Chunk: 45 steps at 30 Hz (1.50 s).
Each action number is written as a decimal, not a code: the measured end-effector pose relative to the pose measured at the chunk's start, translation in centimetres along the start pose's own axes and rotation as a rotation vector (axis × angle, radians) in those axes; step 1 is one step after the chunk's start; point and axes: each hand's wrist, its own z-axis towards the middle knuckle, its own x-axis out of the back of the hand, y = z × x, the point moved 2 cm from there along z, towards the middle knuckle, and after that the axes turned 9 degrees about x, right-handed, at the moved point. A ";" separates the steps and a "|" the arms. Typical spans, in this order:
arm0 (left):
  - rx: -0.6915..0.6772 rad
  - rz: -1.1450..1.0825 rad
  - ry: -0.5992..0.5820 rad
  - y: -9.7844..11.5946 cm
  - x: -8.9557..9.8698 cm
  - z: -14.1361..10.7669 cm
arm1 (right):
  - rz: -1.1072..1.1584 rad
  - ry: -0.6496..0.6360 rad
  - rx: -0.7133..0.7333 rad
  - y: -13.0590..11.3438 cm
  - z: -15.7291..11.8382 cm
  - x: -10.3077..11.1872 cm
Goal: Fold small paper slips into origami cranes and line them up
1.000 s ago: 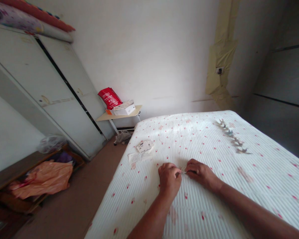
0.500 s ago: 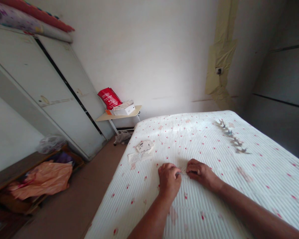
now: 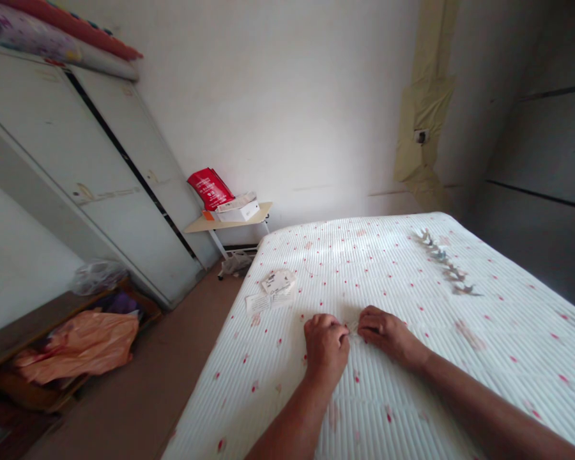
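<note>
My left hand (image 3: 326, 342) and my right hand (image 3: 386, 332) rest close together on the white quilted bed cover (image 3: 412, 396), fingers closed. Between their fingertips shows a small pale paper piece (image 3: 353, 328), pinched at either side and mostly hidden. Beyond my left hand lie printed paper pieces (image 3: 278, 281), partly overlapping. A row of small folded paper shapes (image 3: 443, 259) stretches across the cover at the right, beyond my right hand.
Past the bed's far left corner, a small table (image 3: 201, 225) bears a red bag (image 3: 209, 189) and a white box (image 3: 242, 212). At the left are a pale cabinet (image 3: 110, 172) and an orange bag (image 3: 84, 342) on a low wooden unit.
My left thumb and fingers have shifted slightly at the paper piece. Both hands otherwise stay in nearly the same place.
</note>
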 end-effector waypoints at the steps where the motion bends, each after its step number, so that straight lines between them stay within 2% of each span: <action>1: -0.001 0.002 -0.001 0.0 0.0 0.0 | 0.008 -0.006 0.010 0.0 0.0 0.0; 12: -0.024 0.010 -0.011 0.3 0.4 -0.2 | -0.047 -0.026 0.104 0.4 -0.2 -0.1; 21: -0.014 -0.002 -0.007 0.1 0.2 -0.2 | -0.070 -0.090 0.134 0.2 -0.6 0.3; 29: -0.019 0.007 -0.027 0.2 0.3 -0.1 | -0.085 -0.051 0.140 0.8 -0.4 -0.3; 36: -0.041 0.051 -0.022 0.6 0.7 -0.6 | -0.139 -0.009 0.067 -0.2 0.2 -0.3; 45: -0.119 0.156 -0.037 1.0 1.7 -1.5 | -0.176 0.002 -0.037 0.2 0.8 -0.7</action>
